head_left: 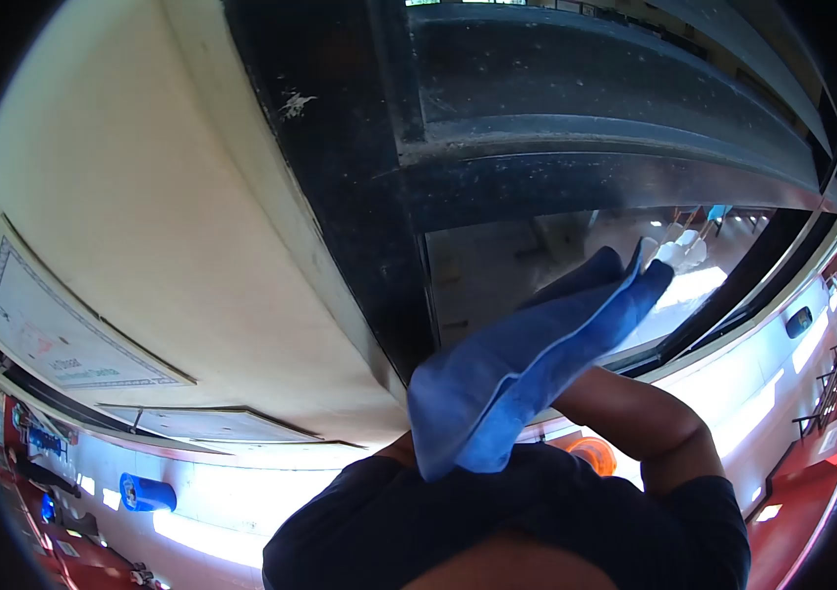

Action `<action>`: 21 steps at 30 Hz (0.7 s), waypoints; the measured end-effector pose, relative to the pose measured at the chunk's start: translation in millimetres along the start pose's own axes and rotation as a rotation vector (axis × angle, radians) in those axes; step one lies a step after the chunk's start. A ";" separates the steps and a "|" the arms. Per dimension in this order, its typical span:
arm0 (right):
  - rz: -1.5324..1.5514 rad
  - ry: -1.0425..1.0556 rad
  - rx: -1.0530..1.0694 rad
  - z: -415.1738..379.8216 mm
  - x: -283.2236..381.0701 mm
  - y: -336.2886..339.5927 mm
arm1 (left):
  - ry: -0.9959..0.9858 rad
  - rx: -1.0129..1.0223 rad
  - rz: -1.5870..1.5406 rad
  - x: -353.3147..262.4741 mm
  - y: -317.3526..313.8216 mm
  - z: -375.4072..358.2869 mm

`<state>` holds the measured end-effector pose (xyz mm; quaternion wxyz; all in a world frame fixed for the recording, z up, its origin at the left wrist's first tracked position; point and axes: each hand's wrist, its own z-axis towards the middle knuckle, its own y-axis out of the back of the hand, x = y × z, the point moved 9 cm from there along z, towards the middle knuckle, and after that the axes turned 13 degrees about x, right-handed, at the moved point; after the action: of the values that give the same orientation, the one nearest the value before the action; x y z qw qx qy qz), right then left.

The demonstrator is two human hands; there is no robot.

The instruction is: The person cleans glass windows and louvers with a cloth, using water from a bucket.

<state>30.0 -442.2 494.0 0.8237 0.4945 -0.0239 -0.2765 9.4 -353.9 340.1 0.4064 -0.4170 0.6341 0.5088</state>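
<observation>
A blue cloth [527, 364], creased and folded over lengthwise, is raised in front of my chest. It slants up to the right and overlaps a glass pane [487, 270] in a dark frame [359, 216]. My bent right forearm [635, 418] runs behind the cloth, which hides my right hand. On the left, a small piece of my other arm [397, 447] shows beside the cloth's lower end, and my left hand is also hidden. I cannot tell how the fingers of either hand sit on the cloth.
A cream wall [173, 197] with a framed notice [64, 324] is at left. Dark, speckled panels [596, 88] span the top. A blue bin [147, 493] and an orange round object [594, 455] stand on the sunlit floor; dark benches [827, 388] are far right.
</observation>
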 end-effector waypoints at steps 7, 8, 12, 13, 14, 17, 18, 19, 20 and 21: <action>-0.539 0.100 -0.083 91.2 -15.3 142.5 | 0.054 0.085 0.003 -15.2 15.1 23.8; -0.589 0.063 -0.144 94.9 -15.0 163.3 | 0.064 0.094 -0.024 -17.6 14.3 21.1; -0.559 0.172 -0.045 88.0 14.3 137.7 | -0.067 0.029 0.196 -1.5 16.0 37.7; -0.575 0.190 0.034 79.7 15.0 128.1 | -0.060 0.033 0.193 -3.3 18.3 36.5; -0.713 0.314 0.140 73.8 17.5 114.8 | -0.058 0.035 0.189 -7.7 20.4 37.6; -0.884 0.434 0.250 74.7 20.7 108.2 | -0.041 0.047 0.153 -14.9 15.9 35.7; -0.792 0.314 0.151 81.9 16.1 129.7 | -0.033 0.052 0.139 -15.2 15.0 35.2; -0.745 0.226 0.071 92.0 13.6 148.2 | -0.016 0.063 0.146 -12.4 15.8 35.0; -0.720 0.139 -0.016 102.7 10.7 163.4 | 0.003 0.078 0.155 -7.0 17.5 35.1; -0.694 0.083 -0.067 110.8 10.2 170.8 | 0.005 0.086 0.157 -6.0 16.6 35.9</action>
<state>77.7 -474.7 689.5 0.6966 0.4567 0.1883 -0.5203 -1.1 -315.6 345.4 0.3810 -0.3494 0.6873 0.5103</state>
